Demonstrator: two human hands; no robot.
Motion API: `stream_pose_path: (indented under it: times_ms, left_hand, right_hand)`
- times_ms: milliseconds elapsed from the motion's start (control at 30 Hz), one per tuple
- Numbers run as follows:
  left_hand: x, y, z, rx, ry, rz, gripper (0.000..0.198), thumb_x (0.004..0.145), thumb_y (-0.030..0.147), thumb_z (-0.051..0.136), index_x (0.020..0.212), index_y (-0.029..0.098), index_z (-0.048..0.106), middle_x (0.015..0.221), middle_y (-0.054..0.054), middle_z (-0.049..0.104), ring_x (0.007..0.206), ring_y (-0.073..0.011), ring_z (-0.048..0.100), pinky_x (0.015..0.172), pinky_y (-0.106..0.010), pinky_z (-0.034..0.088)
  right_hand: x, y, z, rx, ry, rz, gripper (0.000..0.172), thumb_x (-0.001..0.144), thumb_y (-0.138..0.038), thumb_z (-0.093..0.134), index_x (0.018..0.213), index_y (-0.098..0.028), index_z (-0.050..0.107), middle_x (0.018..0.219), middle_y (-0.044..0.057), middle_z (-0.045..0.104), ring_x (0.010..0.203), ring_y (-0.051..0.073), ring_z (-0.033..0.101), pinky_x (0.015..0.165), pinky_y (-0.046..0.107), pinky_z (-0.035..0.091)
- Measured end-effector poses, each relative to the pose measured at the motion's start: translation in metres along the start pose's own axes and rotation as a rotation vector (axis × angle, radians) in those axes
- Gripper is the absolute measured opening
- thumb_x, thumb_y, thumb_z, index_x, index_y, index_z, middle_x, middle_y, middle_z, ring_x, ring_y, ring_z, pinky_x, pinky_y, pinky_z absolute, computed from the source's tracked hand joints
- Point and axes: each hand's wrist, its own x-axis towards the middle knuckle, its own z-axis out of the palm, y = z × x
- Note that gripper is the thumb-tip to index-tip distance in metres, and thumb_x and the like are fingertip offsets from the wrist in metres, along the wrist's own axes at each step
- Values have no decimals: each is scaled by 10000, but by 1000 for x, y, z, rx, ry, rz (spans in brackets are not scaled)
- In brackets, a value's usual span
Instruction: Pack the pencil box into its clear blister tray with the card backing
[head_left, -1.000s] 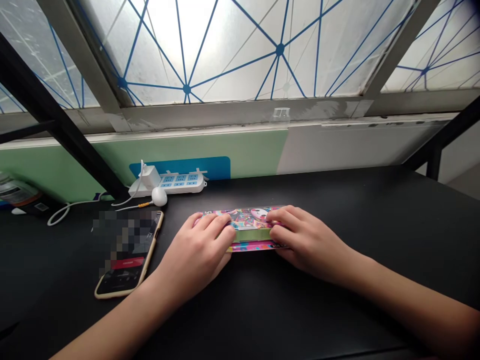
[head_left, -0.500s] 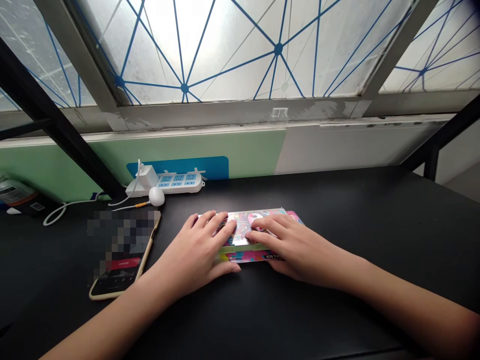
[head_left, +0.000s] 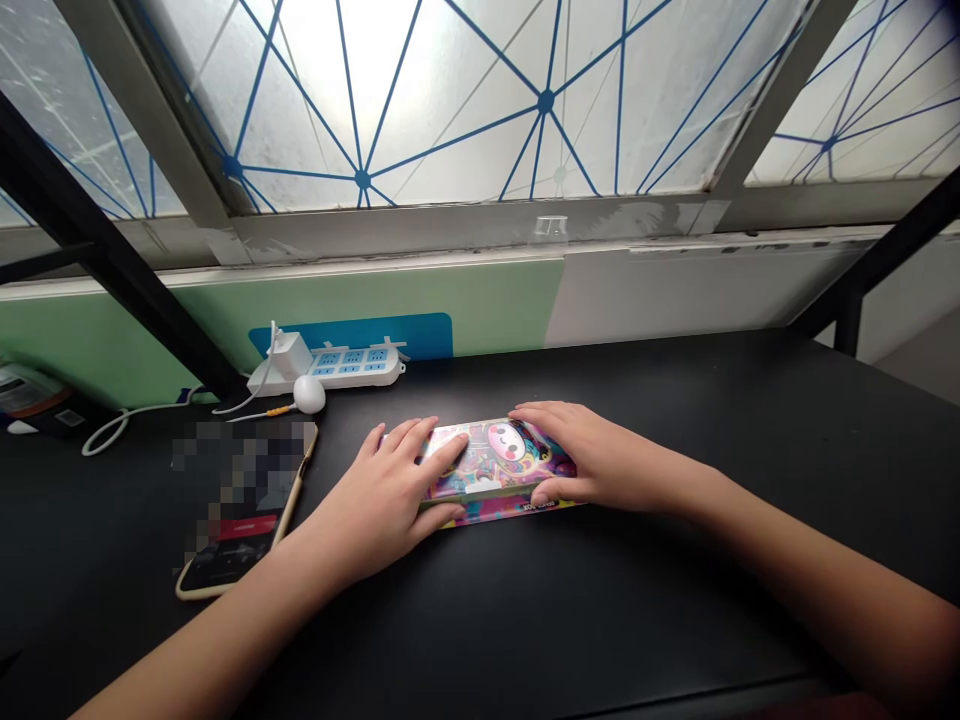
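Note:
A colourful pencil box (head_left: 491, 470) with a round cartoon face on its lid lies flat on the black desk, its lid down. Over its left part rests my left hand (head_left: 397, 490), fingers spread across the lid and thumb along the front edge. My right hand (head_left: 592, 455) clasps the right end, with its fingers at the back edge and the thumb at the front. Both hands hide the ends of the box.
A phone (head_left: 247, 520) in a pale case lies left of my left forearm. Behind it stand a white power strip (head_left: 360, 368) with a plugged-in adapter and a round white device (head_left: 309, 394) on a cord. Dark metal posts (head_left: 142, 300) frame the desk below the window.
My right hand has slid from the middle of the lid to the right end of the pencil box, uncovering the cartoon face. My left hand stays on the left part.

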Motion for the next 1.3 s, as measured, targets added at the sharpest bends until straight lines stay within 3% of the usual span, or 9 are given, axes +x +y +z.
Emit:
stream_pose_path:
  times_ms: [133, 367, 600, 700, 800, 900, 1100, 1200, 1300]
  left_hand:
    - [1, 2, -8, 17, -30, 102, 503, 1036, 336, 514, 1532, 366, 434, 1586, -207, 413, 1428, -399, 443, 1054, -667, 416]
    - [2, 2, -17, -27, -56, 223, 546, 1004, 146, 511, 1486, 401, 496, 1631, -178, 368, 1464, -421, 401, 1032, -669, 452]
    - [2, 0, -13, -153, 4, 225, 421, 1011, 276, 558, 1408, 415, 587, 1642, -110, 370, 1494, -372, 361, 1118, -674, 360]
    - [3, 1, -9, -139, 11, 141, 402, 1013, 340, 555, 1415, 321, 577, 1637, -129, 380, 1493, -358, 368, 1150, -682, 310]
    - [4, 0, -5, -97, 4, -10, 559, 988, 452, 580, 1484, 213, 482, 1624, -187, 385, 1492, -372, 364, 1159, -696, 284]
    - [5, -3, -4, -105, -32, -104, 737, 946, 559, 603, 1547, 196, 379, 1603, -192, 418, 1470, -389, 390, 1149, -716, 277]
    - [5, -4, -7, -138, 22, -48, 698, 909, 464, 690, 1493, 168, 448, 1429, -179, 566, 1294, -345, 532, 1070, -549, 445]
    - [4, 0, -6, -69, 104, -25, 732, 877, 431, 743, 1498, 192, 437, 1397, -174, 567, 1258, -353, 530, 1091, -608, 396]
    - [3, 5, -6, 24, 218, 5, 707, 887, 396, 746, 1496, 207, 441, 1407, -184, 547, 1287, -364, 504, 1143, -666, 296]
  right_hand:
    - [1, 1, -2, 47, -27, 25, 820, 834, -665, 687, 1451, -165, 481, 1375, 189, 603, 1232, 361, 573, 998, 527, 501]
    - [0, -1, 1, 91, 23, 7, 806, 813, -650, 713, 1442, -192, 504, 1305, 165, 636, 1162, 341, 599, 943, 500, 527]
    - [0, 1, 1, 97, 12, 18, 816, 807, -653, 716, 1438, -180, 506, 1315, 173, 627, 1173, 342, 593, 961, 505, 518]
    - [0, 1, 0, 96, 21, 11, 819, 802, -647, 721, 1446, -192, 502, 1315, 167, 630, 1167, 343, 595, 957, 507, 520]
    - [0, 2, 0, 98, 18, 12, 819, 803, -643, 721, 1447, -188, 500, 1321, 167, 626, 1182, 342, 587, 964, 501, 518]
    - [0, 2, 1, 105, 15, 18, 816, 810, -629, 721, 1453, -182, 488, 1343, 169, 610, 1205, 334, 576, 991, 493, 505]
    - [-1, 5, 1, 92, 38, 6, 875, 759, -665, 758, 1453, -203, 493, 1373, 165, 604, 1250, 354, 553, 1019, 524, 481]
    - [-1, 9, -3, 86, 96, 25, 861, 747, -683, 761, 1429, -218, 518, 1388, 167, 603, 1298, 370, 528, 1036, 549, 465]
    - [0, 10, -10, 45, 191, 36, 728, 795, -642, 741, 1368, -232, 559, 1332, 157, 644, 1253, 365, 570, 1065, 601, 420]
